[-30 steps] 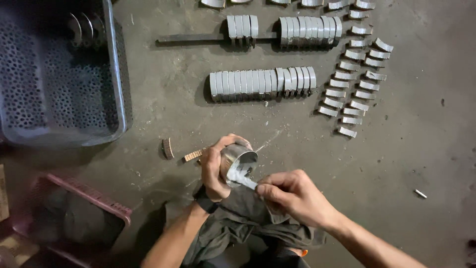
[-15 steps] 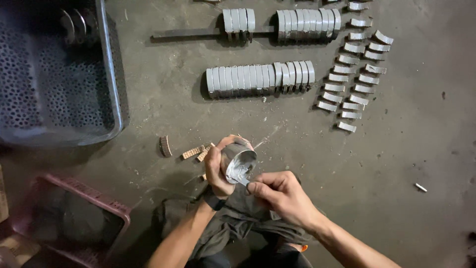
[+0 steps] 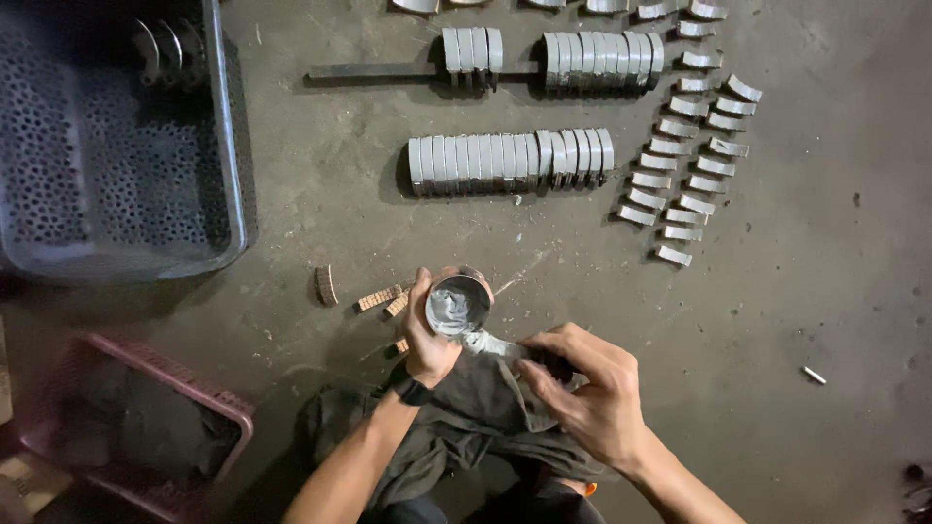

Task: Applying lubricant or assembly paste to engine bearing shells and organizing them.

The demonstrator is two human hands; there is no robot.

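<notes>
A grey perforated crate [image 3: 116, 155] sits at the floor's [image 3: 825, 311] left edge, a pink crate [image 3: 136, 437] near the lower left corner. Two rows of curved metal shells [image 3: 510, 160] lie toward the top edge, loose shells [image 3: 689, 146] beside them, and small brown pieces [image 3: 379, 297] lie mid-floor.

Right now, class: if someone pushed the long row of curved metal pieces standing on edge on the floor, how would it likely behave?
The row of curved metal pieces would probably topple like dominoes, since each thin piece stands on edge against its neighbour. The pieces look like stiff metal, likely heavy for their size. On the rough concrete floor they would probably scrape rather than glide.
</notes>
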